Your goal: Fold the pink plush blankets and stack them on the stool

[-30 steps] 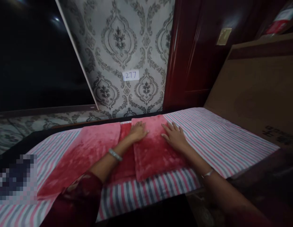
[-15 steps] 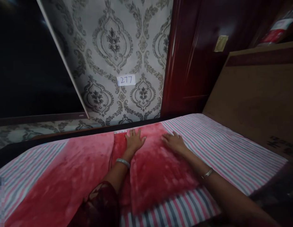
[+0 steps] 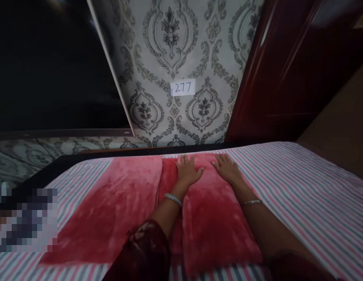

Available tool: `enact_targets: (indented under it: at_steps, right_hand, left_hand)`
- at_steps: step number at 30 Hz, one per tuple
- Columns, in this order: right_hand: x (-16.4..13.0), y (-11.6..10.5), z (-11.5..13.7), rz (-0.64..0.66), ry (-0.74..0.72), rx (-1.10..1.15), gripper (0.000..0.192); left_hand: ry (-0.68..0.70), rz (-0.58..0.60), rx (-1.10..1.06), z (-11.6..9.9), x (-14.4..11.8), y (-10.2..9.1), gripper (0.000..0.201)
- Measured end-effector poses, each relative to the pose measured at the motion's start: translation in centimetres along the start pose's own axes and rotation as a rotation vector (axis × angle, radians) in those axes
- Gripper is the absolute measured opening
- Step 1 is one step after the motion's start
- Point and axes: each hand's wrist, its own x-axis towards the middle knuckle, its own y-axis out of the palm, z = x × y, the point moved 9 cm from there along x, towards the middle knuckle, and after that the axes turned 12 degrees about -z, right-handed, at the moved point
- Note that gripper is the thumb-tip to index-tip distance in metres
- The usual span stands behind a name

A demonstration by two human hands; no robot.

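A red plush cloth (image 3: pixel 117 207) lies partly folded on a striped sheet (image 3: pixel 310 195). Its right part is folded over into a narrower panel (image 3: pixel 216 222). My left hand (image 3: pixel 187 173) rests flat, fingers apart, on the far end of that folded panel near its left edge. Palm down on the same panel lies my right hand (image 3: pixel 227 168), close to the far right corner. Both wrists wear thin bracelets. Neither hand holds anything.
Patterned grey wallpaper with a paper label reading 277 (image 3: pixel 183 88) rises behind the surface. A dark screen (image 3: pixel 52 66) fills the upper left. A dark red wooden door (image 3: pixel 289 70) stands at the right. A blurred patch covers the lower left.
Both hands have slid farther along the folded panel toward the wall and closer together. The view has shifted to the left and nearer to the cloth.
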Motion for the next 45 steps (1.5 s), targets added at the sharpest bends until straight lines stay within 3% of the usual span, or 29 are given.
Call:
enact_targets:
  at_steps: [6,10,13,16,18,21,28,36,40,45]
  right_hand:
    - [0.0,-0.8,0.4,-0.011,-0.012,-0.030,0.061]
    - [-0.5,-1.3,0.6,0.001,0.001,-0.031,0.060]
    - [-0.7,-1.6,0.6,0.001,-0.003,-0.010,0.061]
    - [-0.7,-1.5,0.5,-0.013,-0.012,0.023,0.061]
    - [-0.7,-1.4,0.3,-0.024,-0.011,0.039,0.061]
    - [-0.7,-2.2,0.5,-0.073,-0.036,0.043,0.058]
    - [-2.3,-5.2,3.5,-0.158,-0.157,0.069,0.051]
    - [-7.1,-4.6,9.1,-0.108,-0.324,0.116,0.048]
    - [-8.5,-5.5,10.8,-0.107,-0.346,0.203,0.048]
    - [-10.0,-6.4,15.1,-0.002,-0.371,0.517,0.045]
  left_hand:
    - [-0.015,0.114,-0.054,-0.7,0.1,-1.0,0.082]
    - [0.012,0.185,-0.093,-0.1,-0.2,-4.6,0.064]
    - [0.013,0.146,-0.068,3.2,-2.9,-8.2,0.045]
    - [-0.074,0.093,0.031,8.1,-7.9,-11.0,0.034]
    - [-0.130,0.082,0.086,10.6,-11.3,-11.8,0.031]
    - [-0.168,0.077,0.121,12.2,-14.3,-11.9,0.034]
    - [-0.223,0.095,0.075,12.5,-13.4,-11.1,0.030]
    - [-0.189,0.051,0.030,10.3,-13.3,-9.5,0.029]
    - [-0.115,0.004,-0.008,10.2,-15.9,-11.1,0.030]
    - [0.131,-0.122,-0.090,10.6,-22.1,-13.4,0.061]
